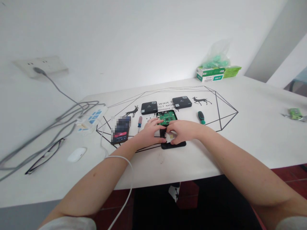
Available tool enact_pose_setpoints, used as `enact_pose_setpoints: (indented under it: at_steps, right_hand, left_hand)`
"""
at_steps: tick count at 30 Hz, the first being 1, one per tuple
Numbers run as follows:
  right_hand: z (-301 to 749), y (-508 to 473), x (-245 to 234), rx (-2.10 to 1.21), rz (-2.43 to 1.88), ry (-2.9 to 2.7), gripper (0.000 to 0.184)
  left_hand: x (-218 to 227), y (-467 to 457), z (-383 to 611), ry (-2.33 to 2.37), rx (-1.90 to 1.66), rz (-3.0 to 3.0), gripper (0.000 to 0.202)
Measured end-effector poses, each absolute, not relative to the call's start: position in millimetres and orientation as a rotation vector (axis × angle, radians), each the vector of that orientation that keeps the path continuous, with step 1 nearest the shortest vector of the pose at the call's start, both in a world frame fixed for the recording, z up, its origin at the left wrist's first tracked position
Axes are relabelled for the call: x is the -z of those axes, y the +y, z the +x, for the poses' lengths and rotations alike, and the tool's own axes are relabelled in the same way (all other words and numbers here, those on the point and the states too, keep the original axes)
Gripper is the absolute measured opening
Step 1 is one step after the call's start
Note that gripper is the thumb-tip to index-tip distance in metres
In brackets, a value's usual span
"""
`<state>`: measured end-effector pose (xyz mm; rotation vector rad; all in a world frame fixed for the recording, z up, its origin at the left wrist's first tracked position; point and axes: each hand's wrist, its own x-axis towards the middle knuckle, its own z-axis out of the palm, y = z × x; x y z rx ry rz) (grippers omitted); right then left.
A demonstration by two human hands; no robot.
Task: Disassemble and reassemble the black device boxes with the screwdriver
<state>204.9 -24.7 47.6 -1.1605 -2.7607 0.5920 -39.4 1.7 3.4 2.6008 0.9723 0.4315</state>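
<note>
A black box lies opened at the middle of the table: one half holds a green circuit board, the other is a black cover nearer to me. My left hand rests at the left side of these parts, its thumb and index finger on the cover and other fingers by the board. Over the cover, my right hand has its thumb and fingers bent around a small white piece with a yellowish square. My fingers partly hide the cover and the board's lower edge.
Two closed black boxes lie beyond. A screwdriver and phone are left, a green-black screwdriver right. Power strip, glasses, white case and cables sit far left. Green boxes stand behind.
</note>
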Motion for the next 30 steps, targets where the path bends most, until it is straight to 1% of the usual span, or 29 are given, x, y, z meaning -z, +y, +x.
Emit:
enact_pose_setpoints:
  at_steps: [6, 9, 12, 14, 18, 21, 22, 24, 25, 26, 27, 29, 30]
  right_hand:
    - [204.6, -24.2, -47.2, -0.581, -1.160, -2.766, 0.032]
    - [205.1, -23.0, -47.1, -0.572, -1.179, -2.787, 0.038]
    - [205.3, -22.2, -45.5, -0.589, -1.291, -2.761, 0.046]
    - [204.6, -22.2, -43.7, -0.607, -1.330, -2.747, 0.048]
    - [204.7, -21.1, -42.6, -0.632, -1.265, -2.776, 0.053]
    - [216.0, -14.6, -47.9, -0.583, -1.196, -2.689, 0.052]
    - [223.2, -11.0, -50.6, -0.563, -1.214, -2.608, 0.049]
    - [242.0, -2.6, -56.0, -0.366, -1.475, -2.348, 0.038]
    - [252.6, 1.9, -57.8, -0.246, -1.660, -2.201, 0.037]
    - [263.2, 6.3, -58.5, -0.165, -1.848, -2.072, 0.041]
    - [273.2, 10.6, -57.9, -0.127, -2.034, -1.966, 0.048]
    - [289.2, 18.6, -53.1, -0.171, -2.299, -1.902, 0.065]
    - [294.4, 22.2, -49.3, -0.237, -2.375, -1.946, 0.066]
  left_hand:
    - [-1.8, 1.2, -39.1, 1.045, -0.414, 2.589, 0.064]
    - [-2.1, 0.5, -39.0, 1.089, -0.390, 2.563, 0.069]
    - [-1.9, 0.8, -39.1, 1.104, -0.375, 2.548, 0.069]
    - [-0.8, 1.6, -39.3, 1.113, -0.373, 2.544, 0.068]
    - [1.8, 2.7, -40.1, 1.114, -0.376, 2.552, 0.065]
    - [1.5, 3.9, -41.4, 1.088, -0.459, 2.590, 0.066]
    - [0.9, 4.9, -42.0, 1.111, -0.508, 2.609, 0.064]
    - [-0.6, 7.9, -43.9, 1.271, -0.616, 2.636, 0.054]
    - [-1.2, 9.8, -44.9, 1.415, -0.654, 2.628, 0.048]
    - [-1.6, 11.7, -46.1, 1.587, -0.667, 2.598, 0.043]
    - [-1.7, 13.6, -47.2, 1.762, -0.649, 2.549, 0.039]
    - [-0.7, 16.2, -49.1, 2.038, -0.533, 2.449, 0.037]
    - [0.4, 17.0, -49.8, 2.116, -0.460, 2.424, 0.037]
